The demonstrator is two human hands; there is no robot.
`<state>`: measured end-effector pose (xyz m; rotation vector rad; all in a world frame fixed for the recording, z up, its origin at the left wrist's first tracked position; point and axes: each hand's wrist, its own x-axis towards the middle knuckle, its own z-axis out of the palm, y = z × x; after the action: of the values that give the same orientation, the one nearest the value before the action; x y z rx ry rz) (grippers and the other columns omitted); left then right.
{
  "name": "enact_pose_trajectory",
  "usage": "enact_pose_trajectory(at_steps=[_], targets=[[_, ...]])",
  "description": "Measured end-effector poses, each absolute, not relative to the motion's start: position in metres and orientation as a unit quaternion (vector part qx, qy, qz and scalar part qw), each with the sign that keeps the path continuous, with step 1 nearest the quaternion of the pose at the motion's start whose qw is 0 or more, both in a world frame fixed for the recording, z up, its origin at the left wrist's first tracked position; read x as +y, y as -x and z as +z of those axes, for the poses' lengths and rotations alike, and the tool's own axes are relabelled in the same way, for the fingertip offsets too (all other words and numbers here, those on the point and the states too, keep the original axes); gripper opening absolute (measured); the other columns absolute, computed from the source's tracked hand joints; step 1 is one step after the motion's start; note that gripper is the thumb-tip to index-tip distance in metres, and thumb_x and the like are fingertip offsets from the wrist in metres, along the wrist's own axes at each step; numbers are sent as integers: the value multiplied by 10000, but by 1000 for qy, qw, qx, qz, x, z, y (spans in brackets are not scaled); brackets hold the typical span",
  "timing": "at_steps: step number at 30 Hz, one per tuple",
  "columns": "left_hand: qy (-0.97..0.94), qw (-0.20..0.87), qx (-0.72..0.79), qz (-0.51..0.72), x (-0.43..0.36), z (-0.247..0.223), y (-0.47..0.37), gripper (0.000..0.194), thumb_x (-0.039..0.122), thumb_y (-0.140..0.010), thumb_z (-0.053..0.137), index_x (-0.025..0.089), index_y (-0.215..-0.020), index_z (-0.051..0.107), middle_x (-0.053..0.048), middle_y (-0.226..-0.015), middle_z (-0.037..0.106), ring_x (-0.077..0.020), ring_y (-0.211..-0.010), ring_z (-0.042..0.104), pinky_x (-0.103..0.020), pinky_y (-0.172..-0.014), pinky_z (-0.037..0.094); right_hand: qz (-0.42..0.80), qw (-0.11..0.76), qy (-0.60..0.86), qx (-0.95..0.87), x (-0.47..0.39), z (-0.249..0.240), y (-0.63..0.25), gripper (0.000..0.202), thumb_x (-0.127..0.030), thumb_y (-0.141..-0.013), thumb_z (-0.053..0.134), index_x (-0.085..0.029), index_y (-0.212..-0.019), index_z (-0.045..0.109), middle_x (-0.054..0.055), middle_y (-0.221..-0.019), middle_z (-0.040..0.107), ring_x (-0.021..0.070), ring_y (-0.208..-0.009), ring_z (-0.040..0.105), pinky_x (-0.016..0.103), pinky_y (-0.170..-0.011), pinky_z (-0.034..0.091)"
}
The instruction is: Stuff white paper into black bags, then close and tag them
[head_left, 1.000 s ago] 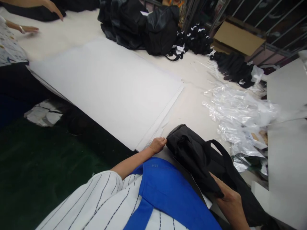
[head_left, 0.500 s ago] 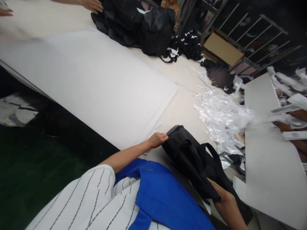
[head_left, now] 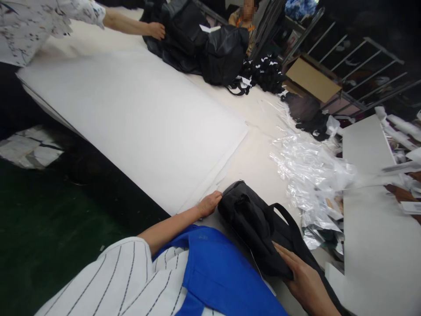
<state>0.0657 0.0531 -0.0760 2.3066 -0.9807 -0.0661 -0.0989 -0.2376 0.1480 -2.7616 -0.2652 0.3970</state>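
Note:
A black backpack [head_left: 250,210] lies across the near end of the table, close against the blue apron [head_left: 217,267]. Its curved strap [head_left: 291,219] sticks up on the right side. My left hand [head_left: 210,204] pinches the bag's far left end near the zipper edge. Lower on the right, my right hand [head_left: 301,272] grips the bag's side, its fingers lying along the fabric and its thumb out of sight. A thin white edge shows under the bag beside the apron.
Large white sheets [head_left: 131,118] cover the table's left. Clear plastic bags [head_left: 312,171] pile up at right, beside a grey-white board [head_left: 378,245]. Black bags [head_left: 197,39] lie at the far side, where a co-worker's hand [head_left: 157,30] touches them. A cardboard box [head_left: 312,79] stands behind.
The backpack and both my hands have shifted slightly left and down in view. My right hand's fingers lie flatter along the bag. The co-worker's arm has reached right to the far black bags.

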Motion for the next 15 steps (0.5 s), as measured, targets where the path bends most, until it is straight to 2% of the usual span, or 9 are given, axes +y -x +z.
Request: enact_pose_trajectory(at_steps=[2,3,4,6,8,9,11,12,15], targets=[[-867,326,-374,-52,57,-74,-53,421,-38,-746,389,169,-1094,507,-76,-1175,583,-172,-1118,526,-295,-942,484,171,178,960,-130,-218,163,90,852,-194,-730,642,-243,-1523,334,67,-1486,439,292,-1317,472,411,-1042,496],[-862,332,-375,-72,58,-72,-48,429,-40,-735,388,162,-1095,505,-87,-1175,581,-180,-1110,532,-300,-935,488,176,194,954,-143,-204,169,83,900,-233,-761,657,-217,-1555,232,90,-1525,376,294,-1357,420,425,-1071,466],[-857,337,-378,-93,57,-70,-44,414,-40,-737,385,155,-1080,509,-98,-1162,582,-189,-1083,544,-305,-918,494,166,212,951,-150,-188,173,75,877,-270,-811,648,-205,-1559,197,103,-1537,353,287,-1370,401,426,-1087,446],[-848,340,-386,-127,55,-66,-38,326,-25,-781,373,147,-1012,526,-108,-1100,594,-195,-989,568,-306,-864,505,96,226,958,-147,-154,172,55,614,-306,-926,559,-198,-1491,343,115,-1475,439,266,-1320,461,421,-1085,437],[-844,339,-392,-140,52,-64,-35,228,24,-855,363,153,-930,535,-92,-997,605,-182,-868,576,-292,-796,507,32,187,972,-139,-125,161,38,313,-324,-972,518,-175,-1242,566,125,-1254,601,271,-1143,577,429,-990,489],[-843,340,-391,-142,50,-63,-33,207,55,-888,355,157,-904,534,-80,-950,604,-174,-819,571,-284,-768,505,25,152,978,-140,-114,154,31,218,-340,-967,539,-170,-1082,613,119,-1108,645,273,-1024,610,429,-912,515],[-845,346,-382,-143,49,-65,-32,209,87,-921,338,159,-892,532,-66,-903,595,-163,-775,559,-272,-737,499,48,68,986,-145,-100,141,26,224,-386,-917,632,-178,-847,585,91,-867,635,269,-826,600,421,-759,523],[-846,350,-377,-141,49,-66,-32,212,82,-918,335,158,-900,532,-65,-911,592,-161,-781,556,-268,-735,496,63,30,986,-148,-96,135,27,262,-404,-889,669,-185,-797,558,78,-797,610,264,-765,580,416,-705,513],[-847,365,-364,-128,48,-74,-32,223,38,-871,362,154,-949,536,-77,-1000,584,-166,-866,553,-266,-775,495,72,-37,977,-196,-96,121,37,259,-405,-899,641,-157,-902,568,76,-768,590,258,-718,560,421,-679,504]])
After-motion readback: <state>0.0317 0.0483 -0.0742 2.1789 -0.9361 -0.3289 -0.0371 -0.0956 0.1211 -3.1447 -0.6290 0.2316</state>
